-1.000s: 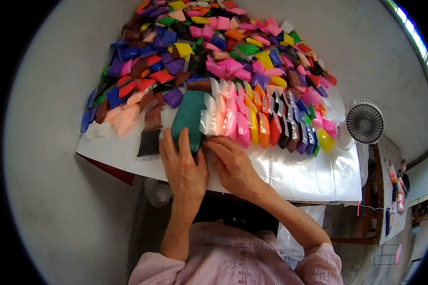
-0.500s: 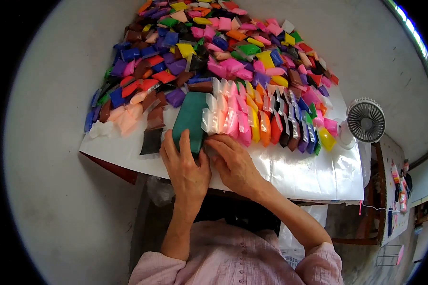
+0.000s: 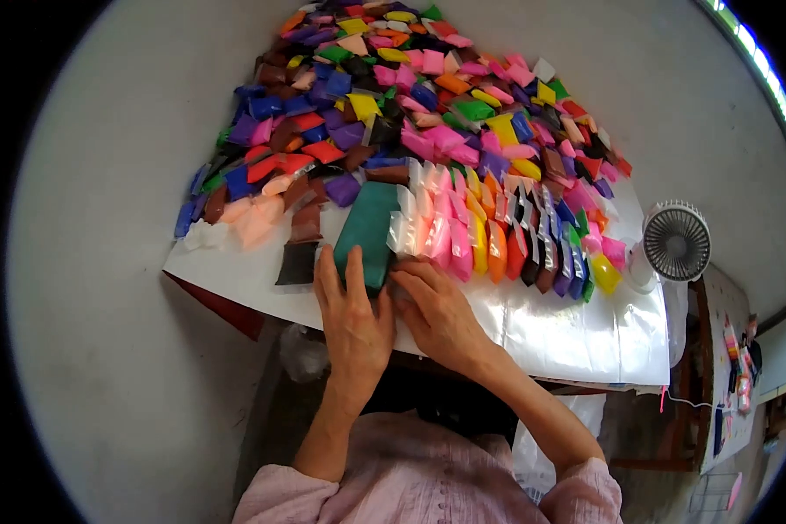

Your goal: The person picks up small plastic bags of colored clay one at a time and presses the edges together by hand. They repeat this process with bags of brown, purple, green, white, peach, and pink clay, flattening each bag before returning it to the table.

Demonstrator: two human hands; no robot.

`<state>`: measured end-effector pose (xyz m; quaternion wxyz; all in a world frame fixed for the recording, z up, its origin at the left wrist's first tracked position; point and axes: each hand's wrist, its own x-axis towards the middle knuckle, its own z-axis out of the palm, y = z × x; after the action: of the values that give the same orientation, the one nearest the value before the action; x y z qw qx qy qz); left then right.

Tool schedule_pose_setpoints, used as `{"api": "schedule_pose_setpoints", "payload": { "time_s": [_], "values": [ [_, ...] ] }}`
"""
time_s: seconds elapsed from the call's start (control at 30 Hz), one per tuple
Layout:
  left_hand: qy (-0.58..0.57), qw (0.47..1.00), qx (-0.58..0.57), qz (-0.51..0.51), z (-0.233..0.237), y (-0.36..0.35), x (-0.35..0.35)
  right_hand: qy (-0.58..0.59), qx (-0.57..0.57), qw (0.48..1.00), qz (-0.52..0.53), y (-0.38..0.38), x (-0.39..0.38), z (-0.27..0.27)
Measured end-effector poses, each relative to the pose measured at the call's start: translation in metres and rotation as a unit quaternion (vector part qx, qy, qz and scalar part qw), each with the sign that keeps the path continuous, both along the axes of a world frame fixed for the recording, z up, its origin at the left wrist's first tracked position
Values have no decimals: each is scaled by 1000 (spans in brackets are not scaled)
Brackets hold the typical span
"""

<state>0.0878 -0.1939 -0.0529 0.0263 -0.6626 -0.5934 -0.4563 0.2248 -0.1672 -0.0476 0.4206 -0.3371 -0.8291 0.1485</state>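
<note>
A dark green rectangular block (image 3: 368, 229) lies on the white-covered table, against the left end of a packed row of small clear packets with coloured fillings (image 3: 460, 223). My left hand (image 3: 352, 310) grips the block's near end, one finger along its top and the thumb by its right side. Close by on the right, my right hand (image 3: 441, 313) has its fingers loosely bent, tips at the block's near corner and the lower edge of the pale packets (image 3: 404, 231). I see nothing held in it; its fingertips are partly hidden.
A large heap of mixed coloured packets (image 3: 428, 105) covers the back of the table (image 3: 550, 336). Left of the block lie black (image 3: 297, 265) and brown (image 3: 306, 224) packets. A small white fan (image 3: 676, 240) stands at the right edge. Behind it is another table (image 3: 725, 297).
The whole scene has shifted slightly right and down in view, as the head camera moved. Both hands remain at the block and the row, with little change in their pose.
</note>
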Motion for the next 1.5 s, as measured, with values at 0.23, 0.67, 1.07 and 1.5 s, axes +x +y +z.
{"api": "schedule_pose_setpoints", "payload": {
  "time_s": [0.23, 0.67, 1.07, 1.5],
  "values": [
    [9, 999, 53, 0, 0, -12, -12, -69, -17, 997, 15, -25, 13, 16],
    [-53, 980, 114, 153, 18, 24, -163, -74, -2, 996, -50, -64, 65, 8],
    [59, 993, 102, 15, 61, 125, -171, -64, 5, 996, -62, -65, 66, 8],
    [24, 987, 65, -146, 53, 192, -101, -48, 2, 995, -85, -65, 65, 1]
  ]
}}
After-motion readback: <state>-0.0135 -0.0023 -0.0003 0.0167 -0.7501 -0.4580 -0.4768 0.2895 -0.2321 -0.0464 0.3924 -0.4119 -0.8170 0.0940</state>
